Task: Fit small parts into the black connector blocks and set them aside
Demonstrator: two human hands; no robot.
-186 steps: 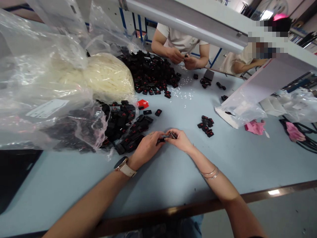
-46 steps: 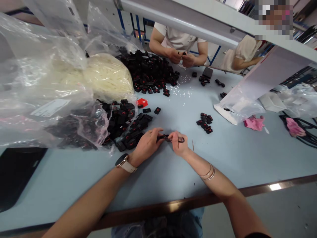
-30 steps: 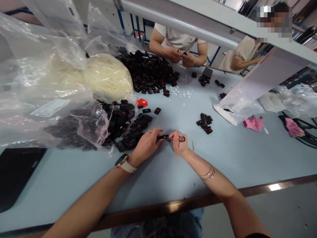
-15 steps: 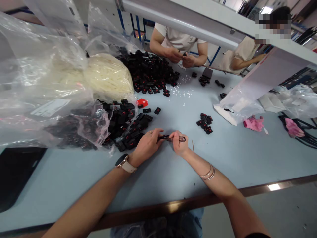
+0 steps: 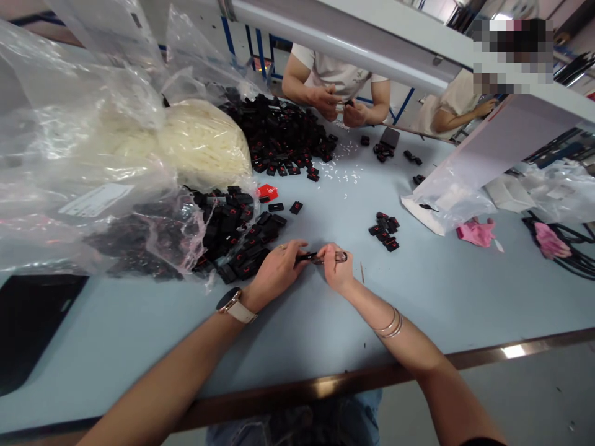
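On the tabletop (image 5: 418, 303), plastic bags (image 5: 93, 148) fill the frame's upper left. A far heap of casings (image 5: 283, 133) lies at upper centre; a nearer heap (image 5: 237, 229), left of centre, lies partly bagged. The left hand (image 5: 279, 266) is at its right edge, the right hand (image 5: 339, 267) just beyond. A casing cluster (image 5: 385, 231) lies farther right, gloves (image 5: 475, 233) near the right edge.

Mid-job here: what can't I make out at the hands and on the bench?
Head view: small black plastic piece, largely covered by the left hand.
Head view: slim, dark, shiny object, its middle wrapped by the right hand; its tip is too small to tell.
Head view: white rectangular label, its print too small and blurred.
Head view: flat black panel, cut off by the left edge.
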